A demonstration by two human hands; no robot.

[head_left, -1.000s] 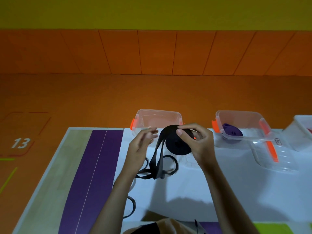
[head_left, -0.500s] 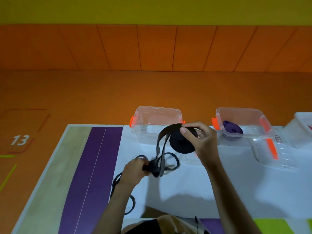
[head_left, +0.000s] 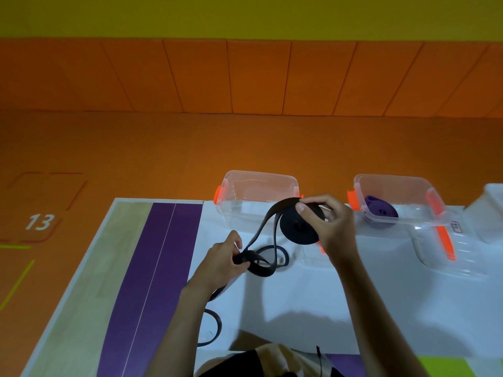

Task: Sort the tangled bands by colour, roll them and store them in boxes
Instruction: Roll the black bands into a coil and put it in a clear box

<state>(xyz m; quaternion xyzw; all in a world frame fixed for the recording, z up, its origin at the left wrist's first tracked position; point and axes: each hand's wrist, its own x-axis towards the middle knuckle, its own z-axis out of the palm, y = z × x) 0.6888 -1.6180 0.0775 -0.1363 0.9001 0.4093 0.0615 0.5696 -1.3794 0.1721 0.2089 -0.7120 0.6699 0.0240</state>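
Note:
My right hand (head_left: 328, 224) grips a partly wound black band roll (head_left: 295, 227) held above the white table (head_left: 299, 295). From the roll the loose black band (head_left: 261, 232) runs down and left to my left hand (head_left: 221, 263), which pinches it just above the table. More of this band loops on the table near my left wrist (head_left: 215, 327). Behind the roll stands an empty clear box (head_left: 255, 194) with orange clips. To the right, a second clear box (head_left: 397, 200) holds a rolled purple band (head_left: 381, 209).
A clear lid with an orange clip (head_left: 446, 251) lies in front of the right box. A white box (head_left: 492, 210) stands at the far right edge. A purple strip (head_left: 152, 281) and a wood-coloured strip run along the table's left side. The floor beyond is orange.
My left hand dropped from beside the roll down to the table and took hold of the loose band lower down. My right hand kept the roll nearly in place.

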